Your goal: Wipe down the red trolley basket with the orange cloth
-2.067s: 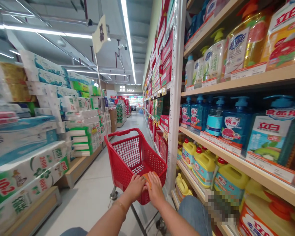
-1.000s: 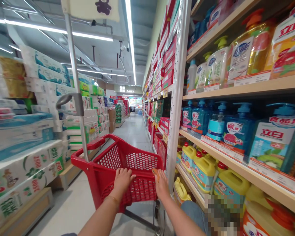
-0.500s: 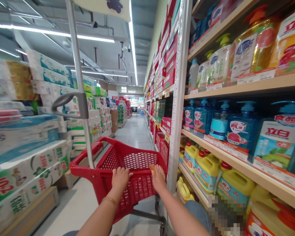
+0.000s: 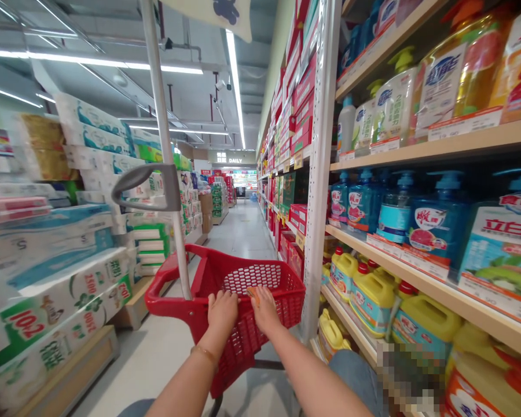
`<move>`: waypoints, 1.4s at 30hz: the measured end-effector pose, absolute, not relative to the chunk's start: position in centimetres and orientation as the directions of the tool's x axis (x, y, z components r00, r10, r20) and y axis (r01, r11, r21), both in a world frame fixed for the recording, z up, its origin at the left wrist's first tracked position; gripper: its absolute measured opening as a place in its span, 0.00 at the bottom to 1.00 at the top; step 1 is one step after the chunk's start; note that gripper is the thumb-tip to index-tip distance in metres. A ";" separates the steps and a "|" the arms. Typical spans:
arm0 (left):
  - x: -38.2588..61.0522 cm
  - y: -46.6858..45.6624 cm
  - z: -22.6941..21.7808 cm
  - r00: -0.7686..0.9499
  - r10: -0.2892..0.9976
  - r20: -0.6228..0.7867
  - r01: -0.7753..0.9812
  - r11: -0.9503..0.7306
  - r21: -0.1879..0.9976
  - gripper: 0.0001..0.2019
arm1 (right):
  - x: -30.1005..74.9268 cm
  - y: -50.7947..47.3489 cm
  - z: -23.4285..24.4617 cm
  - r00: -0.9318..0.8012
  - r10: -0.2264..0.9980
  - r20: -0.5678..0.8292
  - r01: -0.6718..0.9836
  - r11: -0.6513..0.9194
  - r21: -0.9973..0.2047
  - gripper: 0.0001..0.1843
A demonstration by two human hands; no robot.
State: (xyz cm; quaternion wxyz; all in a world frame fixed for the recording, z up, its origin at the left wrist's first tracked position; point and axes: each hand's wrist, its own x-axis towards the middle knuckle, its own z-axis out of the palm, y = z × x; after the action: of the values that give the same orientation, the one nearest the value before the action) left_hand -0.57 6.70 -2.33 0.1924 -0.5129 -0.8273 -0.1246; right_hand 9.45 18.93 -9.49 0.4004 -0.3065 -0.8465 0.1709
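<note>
Cart (image 4: 241, 343) of red perforated plastic stands right before the person, whose left hand (image 4: 221, 313) curls its fingers over the near rim and grips it, while the right hand (image 4: 264, 310), just beside it, holds a flat orange piece (image 4: 254, 293) in a narrow grip at that same rim, its fingertips hard to make out from where I stand. At the left end rises a silver metal pole (image 4: 156, 75) with a grey loop handle (image 4: 172, 186); pale wood-coloured shelves (image 4: 460, 143) on the right carry blue pump bottles (image 4: 429, 223) above squat yellow plastic jugs (image 4: 371, 301), and white-and-green wrapped packs (image 4: 69, 321) are stacked near on the left.
</note>
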 end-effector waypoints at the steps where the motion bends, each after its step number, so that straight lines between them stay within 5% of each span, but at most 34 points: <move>1: -0.1 6.9 -2.4 -0.391 0.806 0.445 0.901 0.433 0.008 0.18 | 9.1 18.5 -9.5 -0.506 0.633 0.586 0.354 0.772 -0.527 0.25; 6: 1.3 5.9 -0.9 -0.324 0.788 0.524 0.925 0.380 0.002 0.16 | 10.0 19.5 -9.7 -0.517 0.624 0.587 0.327 0.777 -0.538 0.24; 11: 0.4 1.4 1.6 -0.356 0.427 0.831 0.861 0.495 0.114 0.28 | 12.0 22.3 -9.8 -0.472 0.695 0.542 0.392 0.716 -0.578 0.26; 17: -2.2 -1.3 2.0 -0.391 0.484 0.783 0.854 0.507 0.113 0.28 | 12.8 22.7 -9.9 -0.464 0.709 0.531 0.380 0.701 -0.603 0.26; 20: -2.9 -1.5 2.4 -0.397 0.663 0.635 0.858 0.513 0.001 0.19 | 12.7 22.9 -9.6 -0.456 0.720 0.524 0.384 0.690 -0.614 0.27; 23: -2.4 -1.3 3.1 -0.408 0.704 0.582 0.843 0.536 -0.058 0.19 | 11.4 21.5 -8.9 -0.453 0.722 0.524 0.380 0.688 -0.618 0.27; 32: -3.1 -0.9 5.5 -0.277 0.854 0.439 0.938 0.340 -0.070 0.23 | 10.7 18.4 -6.4 -0.557 0.599 0.576 0.074 0.726 -0.684 0.25; 37: -3.2 -1.1 5.2 -0.286 0.832 0.476 0.925 0.369 -0.090 0.24 | 10.8 18.6 -5.6 -0.517 0.669 0.534 0.140 0.681 -0.719 0.24; 42: -1.4 -1.0 5.1 -0.254 0.823 0.508 0.935 0.343 -0.087 0.24 | 10.5 16.1 -4.7 -0.571 0.540 0.618 -0.013 0.747 -0.665 0.23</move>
State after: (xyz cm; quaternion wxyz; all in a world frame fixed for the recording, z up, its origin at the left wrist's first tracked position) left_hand -1.38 -1.02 5.13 0.2409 -0.5611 -0.7833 -0.1167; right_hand 10.54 16.05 -4.75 0.4350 -0.1592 -0.8271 0.3182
